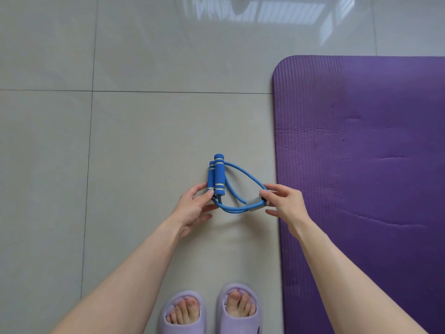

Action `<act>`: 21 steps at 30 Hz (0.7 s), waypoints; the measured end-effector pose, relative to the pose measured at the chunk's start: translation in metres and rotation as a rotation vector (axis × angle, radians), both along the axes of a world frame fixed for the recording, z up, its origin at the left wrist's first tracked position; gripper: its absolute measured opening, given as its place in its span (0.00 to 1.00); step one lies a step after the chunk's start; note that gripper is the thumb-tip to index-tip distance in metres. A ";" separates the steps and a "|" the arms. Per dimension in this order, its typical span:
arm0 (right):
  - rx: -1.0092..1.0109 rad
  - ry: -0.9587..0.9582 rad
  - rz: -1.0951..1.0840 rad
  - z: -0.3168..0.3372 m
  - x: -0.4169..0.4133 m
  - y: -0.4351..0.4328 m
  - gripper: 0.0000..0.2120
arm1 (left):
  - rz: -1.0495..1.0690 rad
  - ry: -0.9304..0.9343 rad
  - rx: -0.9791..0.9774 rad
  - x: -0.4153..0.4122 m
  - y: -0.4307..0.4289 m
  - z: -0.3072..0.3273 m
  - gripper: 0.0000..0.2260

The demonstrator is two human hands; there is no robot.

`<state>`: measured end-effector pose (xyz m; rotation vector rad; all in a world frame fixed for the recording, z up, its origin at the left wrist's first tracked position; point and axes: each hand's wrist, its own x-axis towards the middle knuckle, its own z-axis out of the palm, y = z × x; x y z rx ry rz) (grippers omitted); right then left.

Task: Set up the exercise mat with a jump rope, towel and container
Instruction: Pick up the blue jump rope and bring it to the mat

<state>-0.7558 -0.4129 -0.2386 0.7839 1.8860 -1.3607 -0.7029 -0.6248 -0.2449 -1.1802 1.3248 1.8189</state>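
Observation:
I hold a blue jump rope (237,175) with two blue foam handles above the tiled floor, just left of the purple exercise mat (361,165). My left hand (192,208) pinches the lower ends of the two handles, which stand side by side and upright. My right hand (286,203) grips the grey sleeve where the blue cord loops meet, close to the mat's left edge. No towel or container is in view.
Glossy grey floor tiles (120,128) spread to the left and ahead, with window glare at the top. My feet in lilac slippers (209,309) stand at the bottom, beside the mat's left edge.

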 end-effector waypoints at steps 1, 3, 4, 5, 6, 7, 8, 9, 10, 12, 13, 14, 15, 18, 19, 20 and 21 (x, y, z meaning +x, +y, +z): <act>0.003 -0.002 -0.001 0.000 0.001 0.001 0.12 | 0.000 -0.002 -0.002 0.000 0.000 0.000 0.17; 0.010 -0.002 0.000 0.001 0.001 0.001 0.13 | -0.011 -0.006 -0.006 0.001 -0.001 0.002 0.17; 0.015 -0.002 0.001 0.001 0.002 0.001 0.14 | -0.018 -0.008 -0.012 0.002 -0.001 0.003 0.18; 0.017 -0.001 0.001 0.002 0.003 0.001 0.14 | -0.027 -0.011 -0.021 0.003 -0.002 0.004 0.19; 0.017 -0.001 -0.003 0.004 0.003 0.001 0.14 | -0.036 -0.013 -0.029 0.004 -0.002 0.006 0.20; 0.021 -0.002 -0.008 0.006 0.004 0.000 0.15 | -0.050 -0.019 -0.038 0.005 -0.003 0.008 0.21; 0.019 -0.003 -0.019 0.009 0.004 0.000 0.15 | -0.063 -0.023 -0.042 0.005 -0.004 0.012 0.22; 0.021 -0.005 -0.027 0.013 0.005 -0.001 0.16 | -0.074 -0.028 -0.043 0.006 -0.004 0.017 0.23; 0.023 -0.003 -0.033 0.019 0.006 -0.001 0.17 | -0.080 -0.028 -0.046 0.007 -0.004 0.023 0.23; 0.036 -0.004 -0.043 0.034 0.009 -0.002 0.17 | -0.078 -0.034 -0.045 0.010 -0.005 0.040 0.24; 0.042 -0.006 -0.048 0.044 0.011 -0.003 0.17 | -0.074 -0.039 -0.044 0.012 -0.006 0.051 0.24; 0.042 -0.010 -0.055 0.056 0.014 -0.003 0.17 | -0.070 -0.041 -0.041 0.014 -0.007 0.064 0.25; 0.040 -0.012 -0.059 0.065 0.016 -0.004 0.17 | -0.068 -0.040 -0.042 0.017 -0.006 0.073 0.25; 0.029 -0.022 -0.064 0.116 0.021 -0.009 0.16 | -0.039 -0.051 -0.026 0.026 -0.009 0.125 0.23; 0.021 -0.020 -0.069 0.136 0.022 -0.010 0.15 | -0.028 -0.051 -0.022 0.028 -0.010 0.145 0.23; 0.012 -0.021 -0.077 0.156 0.022 -0.012 0.15 | -0.018 -0.052 -0.011 0.031 -0.011 0.166 0.23; 0.007 -0.019 -0.081 0.169 0.022 -0.015 0.14 | -0.010 -0.051 -0.011 0.033 -0.011 0.179 0.23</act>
